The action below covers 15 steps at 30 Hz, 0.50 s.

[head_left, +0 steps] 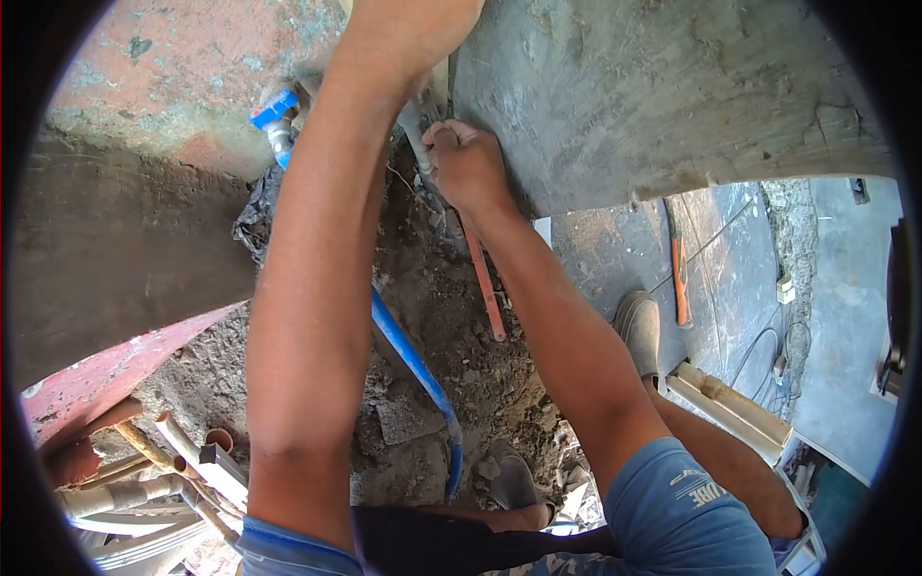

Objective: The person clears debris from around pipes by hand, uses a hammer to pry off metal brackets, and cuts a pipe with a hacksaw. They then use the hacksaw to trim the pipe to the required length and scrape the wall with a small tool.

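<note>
Dug-up soil fills the narrow gap between a stained painted wall and a big grey slab, with a paved floor opening out to the right. From my remote seat I read the work as centred high in that gap, where a slim grey pipe stands just beside the slab's edge. Its long axis runs mostly up and down my view, leaning a little, its lower part sinking toward the dirt.

My right hand is the one beside it: the pipe lies just to the left of my curled fingertips, so that hand meets it from the side, across its length. Thumb and fingers are bunched together against it, but I can't tell whether they are clamped on the pipe or only resting there. My left hand is higher, above the right one, and the top edge cuts off its fingers, so I cannot tell its grip either. The left forearm rises between the pipe and the blue valve. Below the right hand, a red strip slants down over the soil
</note>
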Each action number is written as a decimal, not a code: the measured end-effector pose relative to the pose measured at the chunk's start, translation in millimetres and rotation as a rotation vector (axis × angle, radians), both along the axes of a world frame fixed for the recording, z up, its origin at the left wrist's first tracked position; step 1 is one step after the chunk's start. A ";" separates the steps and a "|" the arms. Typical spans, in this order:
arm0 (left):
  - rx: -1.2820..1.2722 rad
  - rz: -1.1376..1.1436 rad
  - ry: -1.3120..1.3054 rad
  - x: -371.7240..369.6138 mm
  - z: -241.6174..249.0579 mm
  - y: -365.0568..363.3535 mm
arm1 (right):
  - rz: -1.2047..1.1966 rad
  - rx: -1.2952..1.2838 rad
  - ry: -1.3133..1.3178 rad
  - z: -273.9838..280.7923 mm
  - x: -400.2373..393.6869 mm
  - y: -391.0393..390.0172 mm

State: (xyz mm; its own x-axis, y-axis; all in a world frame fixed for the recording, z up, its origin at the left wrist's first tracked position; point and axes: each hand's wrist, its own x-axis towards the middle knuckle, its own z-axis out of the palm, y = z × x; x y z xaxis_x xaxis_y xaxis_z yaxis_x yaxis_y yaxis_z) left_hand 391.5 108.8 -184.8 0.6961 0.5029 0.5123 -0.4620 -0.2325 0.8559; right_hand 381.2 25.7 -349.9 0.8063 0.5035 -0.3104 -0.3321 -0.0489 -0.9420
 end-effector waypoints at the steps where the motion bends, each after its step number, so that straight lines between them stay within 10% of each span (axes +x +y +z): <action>1: 0.010 0.023 -0.008 -0.2 -1.8 -0.9 | 0.002 -0.001 0.004 -8.1 3.4 6.9; 3: -0.026 -0.002 0.040 -14.8 6.8 -12.7 | -0.063 -0.026 -0.341 -25.4 10.9 19.7; 6: -0.022 0.031 0.073 -5.5 4.0 -6.9 | -0.019 -0.014 -0.046 -4.0 4.9 4.6; 15: -0.040 0.154 0.057 -4.1 6.2 -13.0 | -0.051 -0.141 -0.325 -12.9 9.5 18.8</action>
State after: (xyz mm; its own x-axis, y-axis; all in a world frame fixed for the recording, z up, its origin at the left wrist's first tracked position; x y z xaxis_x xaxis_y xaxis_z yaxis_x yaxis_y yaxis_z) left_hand 387.4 95.9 -178.6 0.6364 0.6251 0.4519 -0.3739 -0.2624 0.8896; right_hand 390.6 44.5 -362.8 0.8972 0.4309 -0.0967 -0.0210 -0.1770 -0.9840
